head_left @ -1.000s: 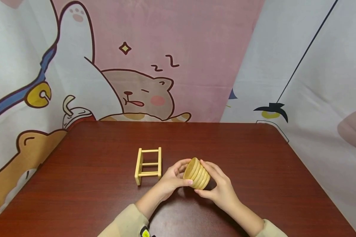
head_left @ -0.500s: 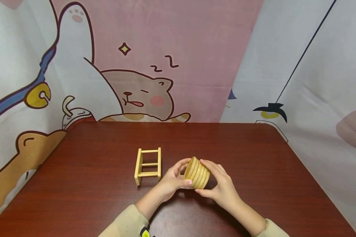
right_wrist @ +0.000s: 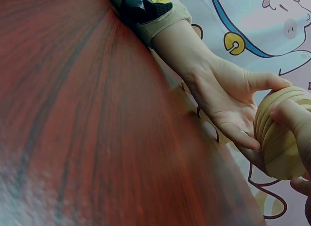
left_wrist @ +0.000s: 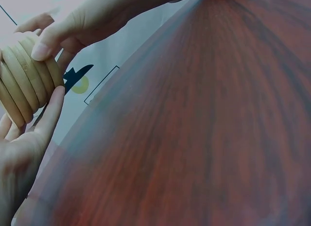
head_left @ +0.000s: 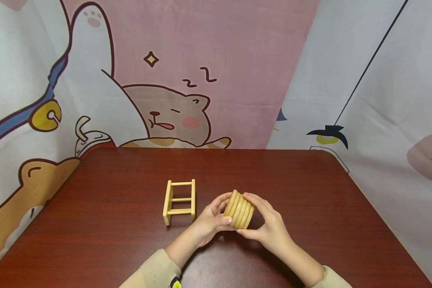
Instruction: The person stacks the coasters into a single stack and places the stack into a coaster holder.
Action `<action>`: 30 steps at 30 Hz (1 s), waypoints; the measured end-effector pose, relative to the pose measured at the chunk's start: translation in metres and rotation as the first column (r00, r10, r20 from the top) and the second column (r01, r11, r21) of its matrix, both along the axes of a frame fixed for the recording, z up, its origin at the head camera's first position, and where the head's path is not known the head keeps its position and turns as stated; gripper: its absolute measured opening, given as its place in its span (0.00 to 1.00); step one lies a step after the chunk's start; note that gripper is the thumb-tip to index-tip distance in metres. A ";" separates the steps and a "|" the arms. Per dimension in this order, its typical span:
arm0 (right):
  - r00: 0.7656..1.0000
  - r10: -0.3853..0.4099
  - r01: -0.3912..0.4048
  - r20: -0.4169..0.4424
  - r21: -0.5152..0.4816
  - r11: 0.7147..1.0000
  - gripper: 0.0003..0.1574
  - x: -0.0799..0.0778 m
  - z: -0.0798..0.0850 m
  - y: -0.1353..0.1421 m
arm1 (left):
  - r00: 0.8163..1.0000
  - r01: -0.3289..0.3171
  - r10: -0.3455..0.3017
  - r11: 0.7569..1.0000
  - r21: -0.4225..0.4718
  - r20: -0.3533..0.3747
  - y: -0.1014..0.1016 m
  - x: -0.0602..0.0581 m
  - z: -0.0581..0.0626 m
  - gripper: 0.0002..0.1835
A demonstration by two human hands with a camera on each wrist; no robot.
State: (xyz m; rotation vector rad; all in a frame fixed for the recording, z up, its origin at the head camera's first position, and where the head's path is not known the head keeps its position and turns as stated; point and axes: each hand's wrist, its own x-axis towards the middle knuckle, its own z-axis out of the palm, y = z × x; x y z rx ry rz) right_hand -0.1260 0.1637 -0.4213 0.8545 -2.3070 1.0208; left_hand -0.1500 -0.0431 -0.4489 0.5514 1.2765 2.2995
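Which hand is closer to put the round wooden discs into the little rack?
Probably the left hand. Both hands grip the stack of wooden discs, but the wooden rack stands on the left hand's side, while the right hand is farther away.

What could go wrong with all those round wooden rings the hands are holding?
The stack of wooden rings is loose discs held on edge between the left hand and the right hand, just above the table. If either hand eases its squeeze, the rings could slip apart, drop and roll off. The small wooden rack stands close beside the left hand, so a stray nudge might tip it.
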 end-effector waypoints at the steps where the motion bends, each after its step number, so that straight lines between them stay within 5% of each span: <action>1: 1.000 0.003 -0.003 0.001 0.000 1.000 0.59 0.000 0.000 0.000 | 1.000 -0.002 0.002 1.000 -0.003 -0.002 0.000 0.000 0.000 0.42; 9: 0.999 0.032 -0.032 0.043 0.000 0.999 0.57 0.002 0.003 0.000 | 0.996 -0.021 0.018 0.999 -0.040 -0.089 0.000 -0.003 0.000 0.44; 19: 0.991 0.120 -0.119 0.054 -0.017 0.993 0.51 0.001 0.001 0.005 | 0.963 -0.035 0.006 0.994 -0.101 -0.270 -0.002 -0.003 -0.001 0.45; 30: 0.989 0.146 -0.146 0.000 0.003 0.989 0.52 -0.001 0.000 0.006 | 0.957 0.009 -0.028 0.998 -0.065 -0.290 -0.001 -0.002 0.000 0.40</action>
